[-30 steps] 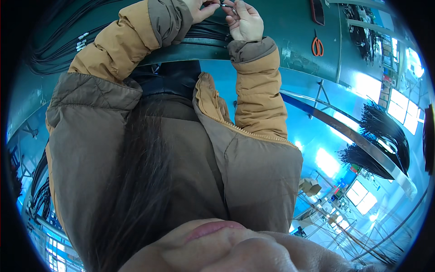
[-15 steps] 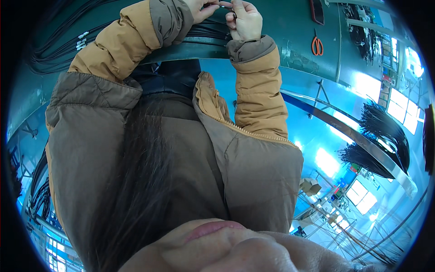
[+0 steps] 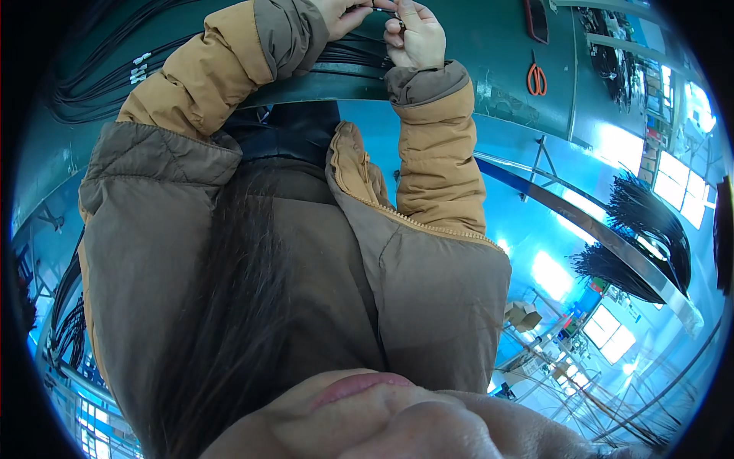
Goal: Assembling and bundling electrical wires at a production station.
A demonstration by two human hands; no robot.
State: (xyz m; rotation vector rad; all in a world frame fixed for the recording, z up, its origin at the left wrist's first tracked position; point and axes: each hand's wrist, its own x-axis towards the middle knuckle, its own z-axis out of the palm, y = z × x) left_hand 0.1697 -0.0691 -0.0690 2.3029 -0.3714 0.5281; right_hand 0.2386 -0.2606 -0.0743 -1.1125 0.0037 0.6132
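At the top edge of the view both my hands meet over the green table (image 3: 489, 76). A thin dark cable (image 3: 384, 11) spans the small gap between them, with a light-coloured bit along it. My left hand (image 3: 337, 18) pinches it from the left, its fingers partly cut off by the frame. From the other side, my right hand (image 3: 422, 41) has thumb and fingers closed on the cable's other part; a small dark piece shows at its fingertips. Under my hands lies a bundle of black cables (image 3: 348, 55), running left to several white connectors (image 3: 140, 67).
Orange-handled scissors (image 3: 537, 79) and a dark phone (image 3: 537, 21) lie right of my right hand. More black cables hang from a rack (image 3: 612, 61) at far right. A metal rail (image 3: 581, 218) carries thick black cable bunches (image 3: 650, 222) beside me.
Both hands have shifted very slightly to the right with the cable between them. My right fingers have changed position a little on it. The things on the table have stayed put.
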